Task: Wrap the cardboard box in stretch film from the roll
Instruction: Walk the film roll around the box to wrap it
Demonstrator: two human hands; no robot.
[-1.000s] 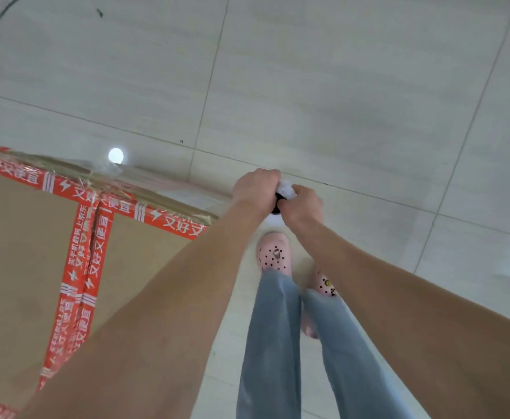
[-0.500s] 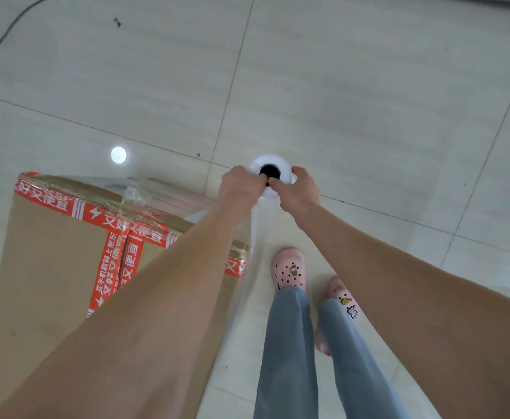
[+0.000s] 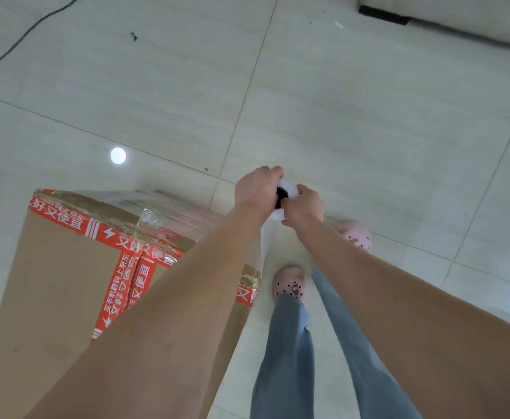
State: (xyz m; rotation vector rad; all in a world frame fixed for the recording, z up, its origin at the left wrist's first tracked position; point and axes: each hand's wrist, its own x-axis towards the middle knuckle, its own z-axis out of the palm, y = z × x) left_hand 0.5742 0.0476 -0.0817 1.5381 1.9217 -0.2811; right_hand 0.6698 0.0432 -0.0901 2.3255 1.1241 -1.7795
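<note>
Two hands meet at the centre of the frame on the top end of the roll (image 3: 288, 186). The left hand (image 3: 258, 189) curls round its left rim and the right hand (image 3: 303, 207) curls round its lower right rim, so both have a closed hold and neither palm is free. The roll is seen end-on as a white ring with a dark core. Its long axis therefore stands upright and runs down toward the floor (image 3: 368, 116), parallel to the upright edges of the box (image 3: 60, 282). The box fills the lower left of the frame, brown, with red printed tape (image 3: 96, 229) along its top edges and centre seam. It lies left of and below the hands, apart from them, and the left hand is the nearer. Glossy film (image 3: 172, 207) already lies over the far face of the box, and a pale sheet seems to run from there to the roll just below the hands. Pink clogs (image 3: 288, 285) stand on the floor beside the right-hand corner of the box, and a dark cable (image 3: 27, 31) crosses the upper left. The coming move probably turns on that corner. The upright roll would have to travel toward the lower edge of the frame, past the right side of the box, with the sheet kept taut.
</note>
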